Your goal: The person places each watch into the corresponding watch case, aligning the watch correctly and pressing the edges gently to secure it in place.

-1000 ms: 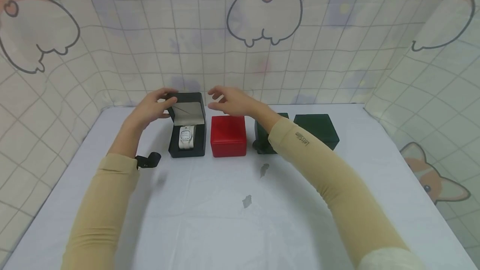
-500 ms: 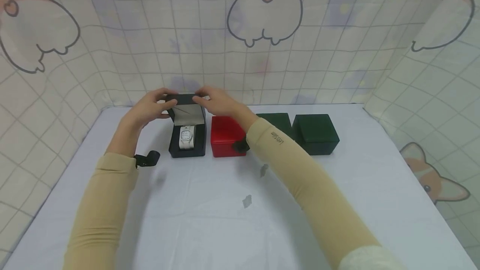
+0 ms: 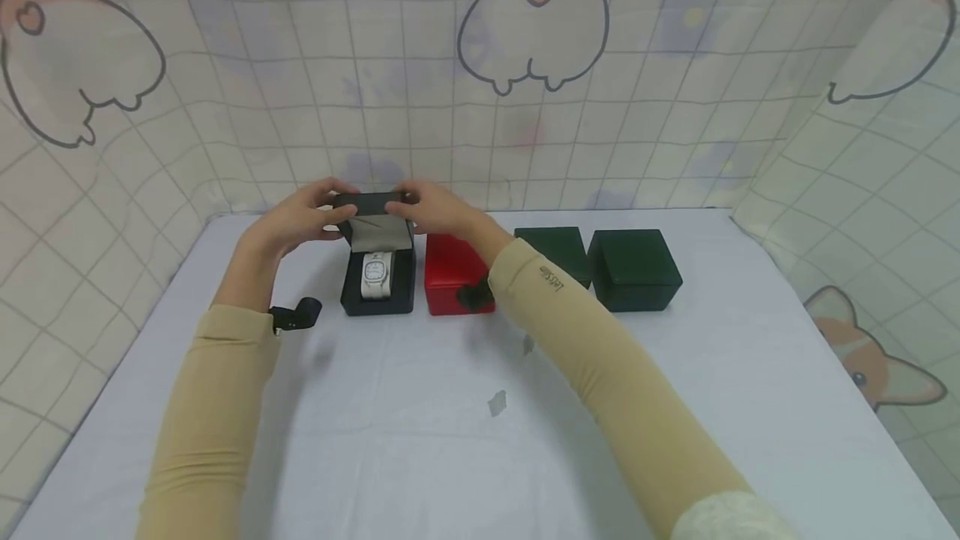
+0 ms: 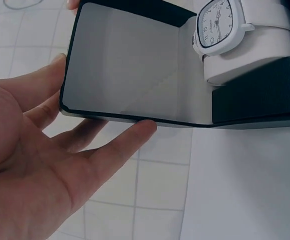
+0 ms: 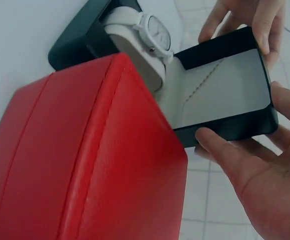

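A dark watch box (image 3: pixel 379 307) stands open at the left of a row of boxes, its pale-lined lid (image 3: pixel 367 202) raised and leaning forward. Inside it, a white wristwatch (image 3: pixel 376 275) is wrapped round a pale cushion, its square face showing numerals in the left wrist view. My left hand (image 3: pixel 300 219) holds the lid's left corner, thumb at the front edge. At the opposite corner my right hand (image 3: pixel 438 211) grips the lid, with a finger laid along its side (image 5: pixel 224 131). The backs of the lid and some fingertips are hidden in the head view.
Close on the right of the watch box stands a red box (image 3: pixel 450 273), partly under my right forearm. Two dark green boxes (image 3: pixel 551 247) (image 3: pixel 636 269) follow further right. Behind the row hangs a checked cloth (image 3: pixel 420 107); a white cloth (image 3: pixel 375 407) covers the table.
My right hand has come left from above the red box and taken hold of the lid's right corner. The lid now leans further forward. My left hand has stayed on its corner.
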Demonstrator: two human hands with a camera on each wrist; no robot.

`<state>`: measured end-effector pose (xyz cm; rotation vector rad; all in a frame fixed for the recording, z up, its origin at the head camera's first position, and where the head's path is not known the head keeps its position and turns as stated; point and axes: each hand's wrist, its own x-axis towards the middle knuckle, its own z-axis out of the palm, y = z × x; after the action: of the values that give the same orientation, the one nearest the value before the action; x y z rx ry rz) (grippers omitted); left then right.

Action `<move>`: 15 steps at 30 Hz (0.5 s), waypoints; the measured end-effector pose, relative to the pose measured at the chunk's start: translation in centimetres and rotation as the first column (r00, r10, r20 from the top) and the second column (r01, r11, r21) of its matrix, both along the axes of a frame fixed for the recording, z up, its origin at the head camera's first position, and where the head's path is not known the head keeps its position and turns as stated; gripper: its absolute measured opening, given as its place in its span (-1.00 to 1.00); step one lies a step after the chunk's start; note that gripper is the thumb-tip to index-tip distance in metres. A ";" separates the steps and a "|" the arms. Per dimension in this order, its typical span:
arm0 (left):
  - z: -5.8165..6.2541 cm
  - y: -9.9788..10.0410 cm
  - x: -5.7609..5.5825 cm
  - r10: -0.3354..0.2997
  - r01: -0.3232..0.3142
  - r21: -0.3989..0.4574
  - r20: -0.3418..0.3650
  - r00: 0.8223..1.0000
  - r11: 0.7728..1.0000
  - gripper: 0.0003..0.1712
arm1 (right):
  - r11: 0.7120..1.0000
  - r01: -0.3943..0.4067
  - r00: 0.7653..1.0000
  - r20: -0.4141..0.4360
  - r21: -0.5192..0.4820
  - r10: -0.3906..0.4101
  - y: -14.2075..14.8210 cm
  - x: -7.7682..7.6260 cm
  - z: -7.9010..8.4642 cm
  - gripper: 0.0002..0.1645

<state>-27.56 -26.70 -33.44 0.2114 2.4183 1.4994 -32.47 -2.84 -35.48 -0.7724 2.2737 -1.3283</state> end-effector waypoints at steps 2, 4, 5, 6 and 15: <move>0.0 0.0 0.0 -0.019 0.019 -0.002 0.006 1.000 1.000 -0.48 | 1.000 0.002 0.999 0.049 -0.025 -0.001 0.0 0.2 0.1 -0.45; 0.0 -0.1 0.0 -0.041 0.041 -0.011 0.007 0.999 0.999 -0.46 | 0.999 0.010 0.996 0.087 -0.048 -0.006 0.0 0.4 0.3 -0.45; -0.1 -0.2 0.0 -0.050 0.050 -0.018 0.007 0.999 0.999 -0.46 | 0.998 0.015 0.995 0.100 -0.057 -0.009 0.0 0.5 0.4 -0.45; -0.1 -0.3 -0.1 -0.059 0.059 -0.024 0.007 0.998 0.998 -0.45 | 0.998 0.018 0.994 0.107 -0.062 -0.012 0.1 0.5 0.4 -0.45; -0.3 -0.7 0.3 -0.089 0.090 -0.057 0.006 0.996 0.994 -0.43 | 1.000 0.019 0.994 0.104 -0.023 -0.017 0.0 0.8 0.4 -0.45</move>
<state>-27.26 -27.43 -33.73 0.3008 2.4114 1.3898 -31.63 -2.86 -35.08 -0.6757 2.1922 -1.3731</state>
